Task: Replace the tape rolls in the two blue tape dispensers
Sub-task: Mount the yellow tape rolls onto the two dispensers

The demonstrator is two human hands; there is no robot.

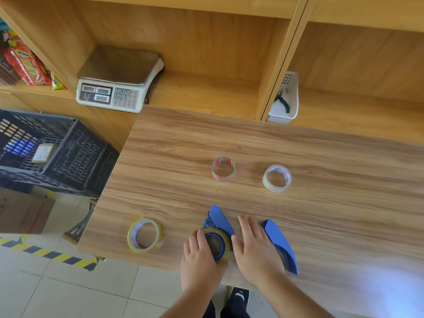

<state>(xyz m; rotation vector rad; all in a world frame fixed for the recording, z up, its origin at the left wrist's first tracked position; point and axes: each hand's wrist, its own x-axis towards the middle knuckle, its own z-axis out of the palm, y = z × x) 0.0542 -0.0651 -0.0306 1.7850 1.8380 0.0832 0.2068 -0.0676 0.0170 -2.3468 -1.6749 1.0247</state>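
Two blue tape dispensers lie near the front edge of the wooden table point(252, 143). The left dispenser point(218, 222) carries a yellowish tape roll point(218, 245), and my left hand point(199, 262) grips that roll from the left side. My right hand point(254, 246) lies flat, fingers apart, between the two dispensers and covers part of the right dispenser point(281, 243). A loose yellow roll point(145, 235) lies to the left. Farther back stand a nearly used-up roll with a red-printed core point(223, 169) and a cream roll point(277, 178).
A white weighing scale point(119, 83) sits on the shelf behind the table's left corner. A white basket point(285, 99) with pliers stands at the back right. A dark plastic crate point(46, 150) and a cardboard box point(23, 212) are on the floor at left.
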